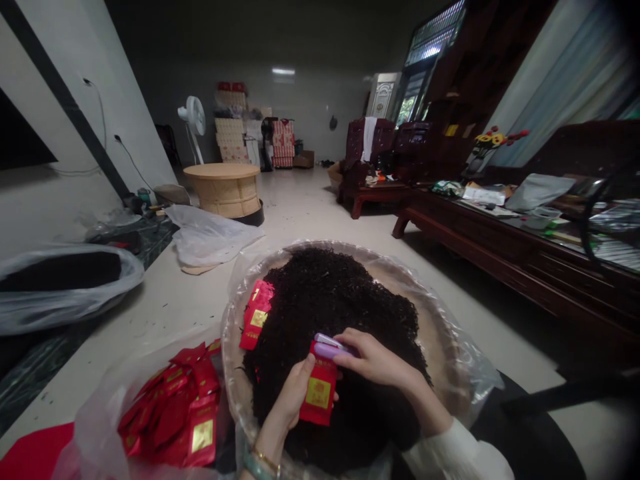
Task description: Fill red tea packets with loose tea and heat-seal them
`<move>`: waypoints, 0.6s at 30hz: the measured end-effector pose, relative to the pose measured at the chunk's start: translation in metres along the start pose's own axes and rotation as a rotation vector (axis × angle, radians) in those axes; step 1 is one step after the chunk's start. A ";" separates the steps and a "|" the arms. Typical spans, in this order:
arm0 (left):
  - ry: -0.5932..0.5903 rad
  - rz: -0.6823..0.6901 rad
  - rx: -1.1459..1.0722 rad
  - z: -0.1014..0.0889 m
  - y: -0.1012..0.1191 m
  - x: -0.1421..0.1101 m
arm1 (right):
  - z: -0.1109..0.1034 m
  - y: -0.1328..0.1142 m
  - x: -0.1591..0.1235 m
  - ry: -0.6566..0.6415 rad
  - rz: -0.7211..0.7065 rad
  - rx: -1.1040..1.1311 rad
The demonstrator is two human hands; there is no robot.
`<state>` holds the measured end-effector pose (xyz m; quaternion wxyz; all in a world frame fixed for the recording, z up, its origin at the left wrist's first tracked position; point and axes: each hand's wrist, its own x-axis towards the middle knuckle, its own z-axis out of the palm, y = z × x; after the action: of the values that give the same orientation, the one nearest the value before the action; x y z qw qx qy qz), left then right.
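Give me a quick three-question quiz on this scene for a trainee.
1. Which hand grips the lilac mini bag sealer: the left hand or the right hand?
2. What holds the heap of dark loose tea?
3. True or false: the pile of red packets lies in a clear plastic bag.

Key: 1. The right hand. 2. A round tray lined with clear plastic. 3. True.
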<state>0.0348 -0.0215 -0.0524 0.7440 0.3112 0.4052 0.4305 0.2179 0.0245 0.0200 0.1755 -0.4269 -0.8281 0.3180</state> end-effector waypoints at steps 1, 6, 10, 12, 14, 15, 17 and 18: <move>-0.011 0.001 0.008 0.001 0.000 0.000 | 0.001 -0.005 0.003 -0.018 0.001 -0.007; -0.039 0.020 0.013 0.000 -0.001 -0.001 | 0.010 -0.013 0.011 -0.024 0.019 0.006; -0.045 0.005 -0.006 -0.004 -0.005 0.001 | 0.011 -0.014 0.010 -0.021 0.017 -0.037; -0.042 -0.009 -0.024 -0.005 -0.008 0.002 | 0.010 -0.015 0.010 -0.017 0.018 -0.060; -0.036 -0.031 -0.051 -0.005 -0.010 0.003 | 0.010 -0.015 0.010 -0.011 0.018 -0.075; -0.031 -0.043 -0.064 -0.005 -0.010 0.003 | 0.010 -0.015 0.009 -0.008 0.018 -0.079; -0.019 -0.065 -0.081 -0.003 -0.011 0.003 | 0.010 -0.016 0.009 -0.003 0.017 -0.087; -0.013 -0.072 -0.085 -0.003 -0.011 0.003 | 0.010 -0.016 0.009 0.000 0.017 -0.090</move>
<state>0.0374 -0.0235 -0.0632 0.7741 0.2675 0.3927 0.4182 0.1976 0.0206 0.0236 0.1534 -0.4415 -0.8379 0.2819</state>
